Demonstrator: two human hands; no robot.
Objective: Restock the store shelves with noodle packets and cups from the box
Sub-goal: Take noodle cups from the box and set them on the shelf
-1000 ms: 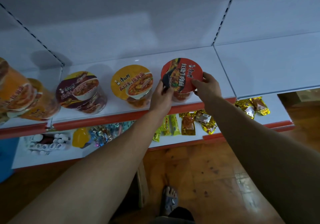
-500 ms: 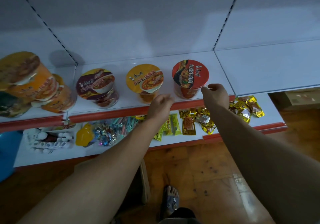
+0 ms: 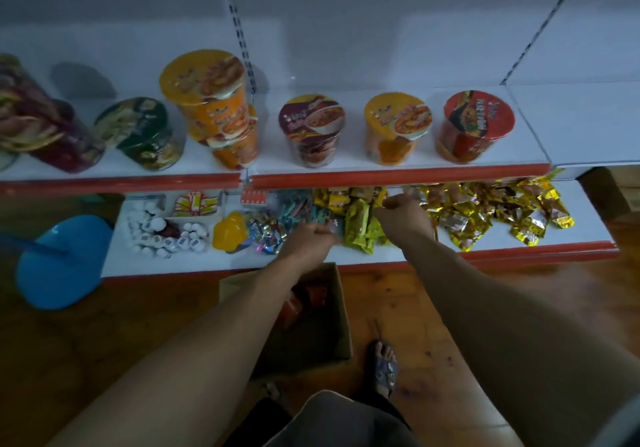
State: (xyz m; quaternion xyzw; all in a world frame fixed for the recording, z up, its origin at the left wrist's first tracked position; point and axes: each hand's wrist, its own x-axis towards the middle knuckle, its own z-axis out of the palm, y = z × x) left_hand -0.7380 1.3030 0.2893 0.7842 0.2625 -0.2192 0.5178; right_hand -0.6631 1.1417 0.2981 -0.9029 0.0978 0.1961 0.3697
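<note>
Red cup (image 3: 478,126) upright at right end of shelf (image 3: 398,179), placing seemingly done; left hand (image 3: 308,238) and right hand (image 3: 403,219) loosely curled, empty, above box (image 3: 338,322) on floor; probably next, reach down into it for another cup or packet.

Both bare forearms reach forward and converge toward the middle. The left hand (image 3: 308,238) is turned back-up with its fingers loosely curled under, gripping nothing. The right hand (image 3: 405,219), near it and slightly farther ahead, is also loosely curled, its thumb side toward the left hand. The hands do not touch.
</note>
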